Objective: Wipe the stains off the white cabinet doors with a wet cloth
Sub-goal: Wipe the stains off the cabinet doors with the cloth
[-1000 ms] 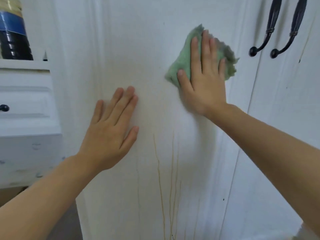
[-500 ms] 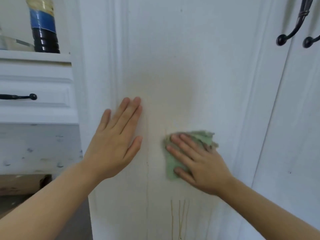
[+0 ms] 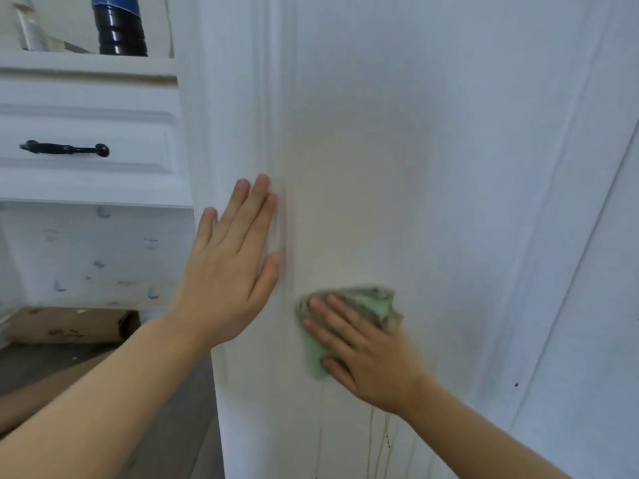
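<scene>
A green cloth (image 3: 359,305) is pressed flat against the cabinet door (image 3: 432,167) by the right hand (image 3: 370,354), fingers spread; the left hand (image 3: 231,271) is laid flat near the door's left edge, fingers together.

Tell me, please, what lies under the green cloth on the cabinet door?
The green cloth is pressed flat to the white cabinet door by the right hand. Whatever stain lies beneath is covered; thin drip streaks show below it.

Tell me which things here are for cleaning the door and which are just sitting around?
For the job:
green cloth
right hand pressing the cloth flat on the door
left hand resting flat on the door
white cabinet door
yellowish drip stains below the cloth

Just sitting around:
drawer with black handle
dark bottle on the shelf
cardboard on the floor
</scene>
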{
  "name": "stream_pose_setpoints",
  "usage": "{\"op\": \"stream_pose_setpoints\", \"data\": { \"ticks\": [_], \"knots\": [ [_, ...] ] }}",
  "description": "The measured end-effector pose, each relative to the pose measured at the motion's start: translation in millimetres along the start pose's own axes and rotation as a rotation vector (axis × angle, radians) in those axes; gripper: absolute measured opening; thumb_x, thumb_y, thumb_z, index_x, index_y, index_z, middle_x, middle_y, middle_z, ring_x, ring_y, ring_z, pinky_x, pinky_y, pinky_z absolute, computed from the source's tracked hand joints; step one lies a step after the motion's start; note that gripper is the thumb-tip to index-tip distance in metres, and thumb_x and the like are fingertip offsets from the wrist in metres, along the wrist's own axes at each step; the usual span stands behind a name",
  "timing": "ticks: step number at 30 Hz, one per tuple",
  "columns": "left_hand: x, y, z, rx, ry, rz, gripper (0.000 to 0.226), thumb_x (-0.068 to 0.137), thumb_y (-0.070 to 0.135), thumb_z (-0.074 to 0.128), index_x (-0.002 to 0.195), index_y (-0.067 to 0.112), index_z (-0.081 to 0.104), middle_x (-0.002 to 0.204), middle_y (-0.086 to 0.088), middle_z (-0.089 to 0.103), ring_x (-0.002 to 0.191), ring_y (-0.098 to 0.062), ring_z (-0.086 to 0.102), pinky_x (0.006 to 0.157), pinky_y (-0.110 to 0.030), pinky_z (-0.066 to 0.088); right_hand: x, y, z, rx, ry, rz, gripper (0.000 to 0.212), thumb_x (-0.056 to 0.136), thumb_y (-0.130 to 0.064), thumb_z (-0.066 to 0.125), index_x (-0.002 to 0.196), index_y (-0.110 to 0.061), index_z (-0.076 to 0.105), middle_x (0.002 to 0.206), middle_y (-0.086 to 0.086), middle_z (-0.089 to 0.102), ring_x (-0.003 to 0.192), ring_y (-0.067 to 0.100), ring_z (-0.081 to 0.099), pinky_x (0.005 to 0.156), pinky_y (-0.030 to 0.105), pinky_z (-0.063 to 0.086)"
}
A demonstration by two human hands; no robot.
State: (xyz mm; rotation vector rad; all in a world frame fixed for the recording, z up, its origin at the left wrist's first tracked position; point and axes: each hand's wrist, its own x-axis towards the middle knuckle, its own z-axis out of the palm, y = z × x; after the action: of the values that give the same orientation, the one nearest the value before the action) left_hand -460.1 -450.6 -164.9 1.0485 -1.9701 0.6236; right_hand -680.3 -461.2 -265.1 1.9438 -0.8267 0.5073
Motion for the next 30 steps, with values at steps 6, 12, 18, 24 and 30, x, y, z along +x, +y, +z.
{"op": "stream_pose_setpoints", "data": {
  "ticks": [6,12,18,24,30],
  "knots": [
    [-10.1,-8.0,-7.8,0.009,-0.019,0.007,0.059,0.093,0.031,0.027,0.146,0.008,0.019,0.156,-0.001,0.011,0.144,-0.012,0.002,0.112,-0.042,0.005,59.4,65.4,-42.2,0.028,0.126,0.030,0.060,0.093,-0.044,0.038,0.147,-0.020,0.029,0.154,0.001,0.023,0.140,0.018,0.022,0.105,0.040,0.024],
    [2.9,6.7,1.8,-0.069,0.086,-0.021,0.060,0.093,0.030,0.028,0.147,0.008,0.015,0.155,0.000,0.007,0.143,-0.014,-0.001,0.112,-0.040,-0.001,136.1,74.7,-70.2,-0.034,0.374,0.631,0.061,0.096,-0.043,0.036,0.148,-0.014,0.027,0.154,0.013,0.025,0.143,0.028,0.019,0.113,0.048,0.010],
    [-36.7,18.4,39.1,-0.053,0.115,0.017,0.061,0.092,0.026,0.032,0.146,0.003,0.014,0.154,-0.011,0.013,0.144,-0.021,0.004,0.114,-0.044,0.001,58.5,9.6,-16.5,-0.049,0.238,0.429,0.061,0.096,-0.048,0.032,0.148,-0.017,0.022,0.155,0.008,0.021,0.143,0.023,0.014,0.113,0.043,0.008],
    [-121.4,27.7,89.8,0.053,-0.061,0.101,0.061,0.094,0.030,0.029,0.146,0.003,0.013,0.154,-0.008,0.011,0.143,-0.024,0.009,0.114,-0.049,0.006,-27.9,-53.5,30.0,-0.053,0.068,0.280,0.066,0.098,-0.047,0.028,0.151,-0.021,0.000,0.157,-0.001,-0.015,0.145,0.016,-0.008,0.116,0.041,-0.004],
    [-162.8,18.7,118.2,0.105,-0.119,0.141,0.063,0.095,0.032,0.030,0.148,0.005,0.008,0.156,-0.007,-0.001,0.144,-0.021,0.006,0.114,-0.046,0.003,-90.2,-91.4,57.8,-0.068,-0.031,0.063,0.067,0.097,-0.041,0.029,0.151,-0.013,0.001,0.157,0.008,-0.014,0.145,0.022,-0.010,0.116,0.041,-0.014]
  ]
}}
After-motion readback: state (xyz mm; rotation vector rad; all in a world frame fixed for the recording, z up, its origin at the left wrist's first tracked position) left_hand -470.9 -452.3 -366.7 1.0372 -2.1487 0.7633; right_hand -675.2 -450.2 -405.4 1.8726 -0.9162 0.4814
